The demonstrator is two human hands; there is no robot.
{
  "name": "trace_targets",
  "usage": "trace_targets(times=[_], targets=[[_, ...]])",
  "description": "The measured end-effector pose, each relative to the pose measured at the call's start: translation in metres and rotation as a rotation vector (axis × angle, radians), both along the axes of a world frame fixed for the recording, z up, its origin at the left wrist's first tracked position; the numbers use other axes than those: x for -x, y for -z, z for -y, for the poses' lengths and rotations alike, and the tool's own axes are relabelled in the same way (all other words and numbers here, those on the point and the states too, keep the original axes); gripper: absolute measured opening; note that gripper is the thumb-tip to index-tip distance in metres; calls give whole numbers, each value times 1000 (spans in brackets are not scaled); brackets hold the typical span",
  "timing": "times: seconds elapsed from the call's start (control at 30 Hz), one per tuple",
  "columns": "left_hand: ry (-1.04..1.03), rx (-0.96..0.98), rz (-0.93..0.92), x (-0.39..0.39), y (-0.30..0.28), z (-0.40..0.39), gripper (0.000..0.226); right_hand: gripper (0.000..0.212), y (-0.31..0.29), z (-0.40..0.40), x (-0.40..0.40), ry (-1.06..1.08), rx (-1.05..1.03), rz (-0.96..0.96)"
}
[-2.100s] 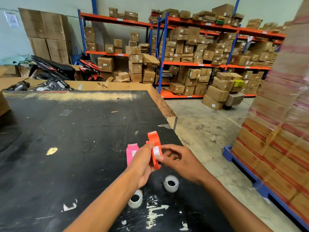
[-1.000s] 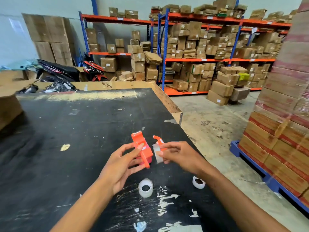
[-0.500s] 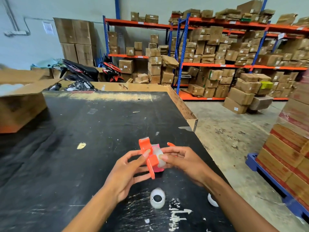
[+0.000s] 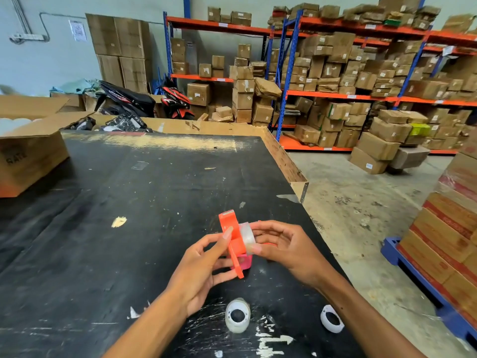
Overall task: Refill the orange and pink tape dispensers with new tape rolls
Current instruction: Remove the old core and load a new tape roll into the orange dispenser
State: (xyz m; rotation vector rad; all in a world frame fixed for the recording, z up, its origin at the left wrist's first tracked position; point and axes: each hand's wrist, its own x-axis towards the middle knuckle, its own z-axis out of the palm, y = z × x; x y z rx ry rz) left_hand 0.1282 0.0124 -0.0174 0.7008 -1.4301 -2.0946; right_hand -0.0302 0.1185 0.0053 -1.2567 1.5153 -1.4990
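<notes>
Warehouse setting; black, scuffed table (image 4: 108, 254) in front of racks of cartons. Left hand (image 4: 204, 264) grips the orange dispenser (image 4: 233, 239) above the table, fingers closed on its flat side. Right hand (image 4: 286, 248) pinches a clear tape roll (image 4: 247, 237) against it. Pink dispenser (image 4: 244, 262) sits on the table directly beneath. Two further rolls (image 4: 237, 316) (image 4: 331, 319) lie nearer the person.
</notes>
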Motion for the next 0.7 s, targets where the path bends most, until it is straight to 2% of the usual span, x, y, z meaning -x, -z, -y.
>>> trace_targets(times=[0.2, 0.4, 0.5, 0.6, 0.7], targets=[[-34, -32, 8, 13, 1, -2, 52, 40, -1, -2, 9, -62, -36, -4], [-28, -77, 17, 22, 4, -1, 55, 36, -1, 2, 8, -36, -20, -59], [-26, -96, 10, 21, 7, 3, 57, 25, -4, 5, 16, 115, -42, -74], [-32, -107, 15, 18, 8, 8, 44, 21, 9, 19, 44, 420, -173, -335], [-53, -107, 34, 14, 9, 11, 37, 30, 34, 32, 62, 407, -510, -588]])
